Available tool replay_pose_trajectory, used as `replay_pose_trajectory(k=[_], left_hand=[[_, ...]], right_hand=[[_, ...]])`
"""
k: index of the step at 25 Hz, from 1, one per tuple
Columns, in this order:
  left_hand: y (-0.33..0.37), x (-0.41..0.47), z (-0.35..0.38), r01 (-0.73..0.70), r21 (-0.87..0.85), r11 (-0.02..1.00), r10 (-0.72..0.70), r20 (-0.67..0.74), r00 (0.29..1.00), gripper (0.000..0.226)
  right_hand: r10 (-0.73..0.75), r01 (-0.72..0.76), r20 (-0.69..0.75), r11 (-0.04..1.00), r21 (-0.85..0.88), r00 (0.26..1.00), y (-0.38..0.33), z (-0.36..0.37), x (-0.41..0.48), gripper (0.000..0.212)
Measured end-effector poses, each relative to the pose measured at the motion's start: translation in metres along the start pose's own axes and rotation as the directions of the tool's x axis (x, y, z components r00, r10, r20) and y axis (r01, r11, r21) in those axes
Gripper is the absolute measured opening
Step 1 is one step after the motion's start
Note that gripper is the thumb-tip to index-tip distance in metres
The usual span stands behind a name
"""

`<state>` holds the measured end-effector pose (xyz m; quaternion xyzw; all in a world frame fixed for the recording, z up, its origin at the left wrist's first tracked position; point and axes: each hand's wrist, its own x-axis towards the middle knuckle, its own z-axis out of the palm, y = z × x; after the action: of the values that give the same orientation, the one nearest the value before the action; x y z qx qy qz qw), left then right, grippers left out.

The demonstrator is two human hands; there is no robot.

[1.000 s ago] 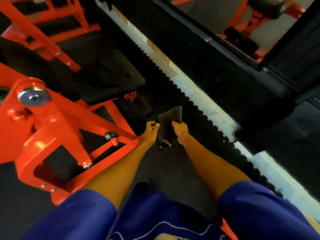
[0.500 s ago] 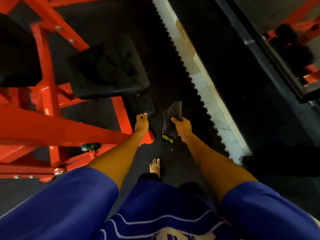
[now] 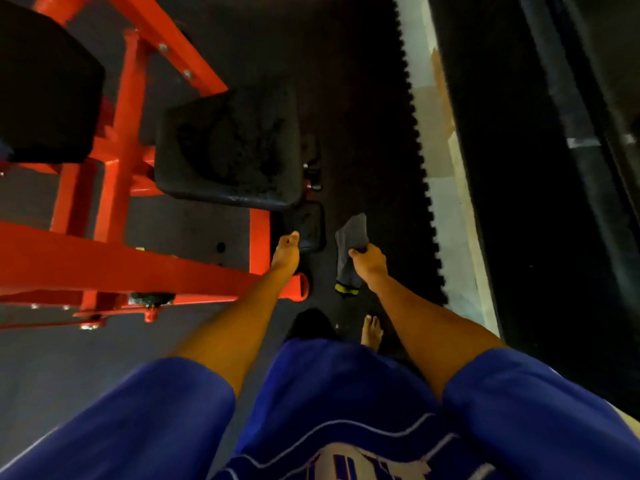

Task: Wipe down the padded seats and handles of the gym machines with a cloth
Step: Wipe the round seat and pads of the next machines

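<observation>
My right hand (image 3: pixel 369 263) grips a dark grey cloth (image 3: pixel 351 244) with a yellow edge; the cloth hangs down over the floor. My left hand (image 3: pixel 285 252) is held out with straight fingers and holds nothing, just in front of a small black pad (image 3: pixel 306 226) low on the machine. The black padded seat (image 3: pixel 228 147) of the orange gym machine (image 3: pixel 121 258) lies ahead and left of both hands. A second black pad (image 3: pixel 45 81) sits at the far left.
The orange frame's tubes cross the left half of the view, with an open tube end (image 3: pixel 302 286) under my left forearm. A pale toothed mat edge (image 3: pixel 436 174) runs along the right. My bare foot (image 3: pixel 372 330) stands on the dark floor.
The view has tilted down and closer to the seat, which now lies nearer the centre. Both hands stay held out; my left hand's fingers have straightened. The cloth stays in my right hand.
</observation>
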<state>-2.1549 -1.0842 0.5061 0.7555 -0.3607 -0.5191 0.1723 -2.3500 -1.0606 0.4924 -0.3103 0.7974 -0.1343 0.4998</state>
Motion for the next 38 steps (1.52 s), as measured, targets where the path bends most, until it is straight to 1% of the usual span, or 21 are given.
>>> replay_pose_trajectory(k=[5,8,11,14,17,19,21,23,25,27,28,30,32,33,34,36,38], left_hand=[[-0.003,0.037,0.026,0.105,-0.045,0.993,-0.107,-0.044,0.993,0.045],[-0.009,0.079,0.045,0.173,-0.066,0.983,-0.175,-0.028,0.984,0.045],[-0.018,0.131,0.066,0.2,-0.104,0.974,-0.205,-0.038,0.978,0.044],[-0.034,0.181,0.088,0.235,-0.165,0.958,-0.248,-0.057,0.967,0.044],[-0.056,0.234,0.11,0.242,-0.216,0.946,-0.261,-0.065,0.963,0.046],[-0.072,0.272,0.122,0.227,-0.246,0.942,-0.258,-0.102,0.961,0.048],[-0.084,0.303,0.131,0.208,-0.262,0.942,-0.254,-0.154,0.955,0.049],[-0.097,0.334,0.14,0.159,-0.265,0.951,-0.201,-0.139,0.97,0.048],[-0.107,0.361,0.145,0.089,-0.238,0.967,-0.122,-0.128,0.984,0.046],[-0.124,0.392,0.149,0.017,-0.194,0.981,-0.054,-0.188,0.981,0.047],[-0.131,0.404,0.151,0.001,-0.173,0.985,-0.038,-0.211,0.977,0.048],[-0.146,0.418,0.158,0.006,-0.18,0.984,-0.043,-0.202,0.978,0.051],[-0.155,0.422,0.167,-0.028,-0.222,0.975,-0.02,-0.209,0.978,0.059],[-0.156,0.422,0.17,-0.039,-0.226,0.973,-0.011,-0.218,0.976,0.063],[-0.154,0.421,0.173,-0.038,-0.223,0.974,-0.015,-0.23,0.973,0.067],[-0.155,0.423,0.176,-0.025,-0.214,0.976,-0.028,-0.244,0.969,0.073],[-0.156,0.42,0.175,-0.016,-0.233,0.972,-0.042,-0.244,0.969,0.076]], right_hand=[[-0.031,0.047,0.108,0.986,-0.157,0.994,-0.014,-0.004,0.056,0.052],[0.006,0.028,0.156,0.976,-0.214,0.988,-0.01,0.011,0.107,0.051],[0.038,-0.005,0.146,0.975,-0.22,0.989,-0.005,0.04,0.153,0.046],[0.053,-0.039,0.087,0.986,-0.159,0.995,-0.005,0.067,0.196,0.04],[0.026,-0.022,0.037,0.992,-0.122,0.999,-0.001,0.096,0.244,0.039],[-0.025,0.028,0.03,0.994,-0.107,0.999,0.006,0.12,0.278,0.039],[-0.099,0.1,0.017,0.994,-0.045,0.995,0.013,0.139,0.305,0.035],[-0.178,0.179,-0.022,0.984,0.023,0.984,0.02,0.157,0.335,0.031],[-0.239,0.243,-0.062,0.967,0.074,0.969,0.026,0.174,0.366,0.039],[-0.323,0.332,-0.09,0.937,0.112,0.942,0.03,0.191,0.393,0.05],[-0.369,0.378,-0.095,0.92,0.101,0.925,0.032,0.202,0.403,0.053],[-0.455,0.457,-0.063,0.888,0.041,0.888,0.036,0.226,0.42,0.062],[-0.495,0.494,-0.002,0.868,0.047,0.869,0.031,0.24,0.434,0.078],[-0.493,0.491,0.019,0.869,0.055,0.87,0.026,0.245,0.439,0.082],[-0.478,0.476,0.031,0.878,0.057,0.878,0.024,0.247,0.443,0.081],[-0.476,0.474,0.025,0.879,0.057,0.879,0.037,0.249,0.431,0.071],[-0.549,0.549,0.015,0.836,0.009,0.836,0.075,0.253,0.392,0.069]])
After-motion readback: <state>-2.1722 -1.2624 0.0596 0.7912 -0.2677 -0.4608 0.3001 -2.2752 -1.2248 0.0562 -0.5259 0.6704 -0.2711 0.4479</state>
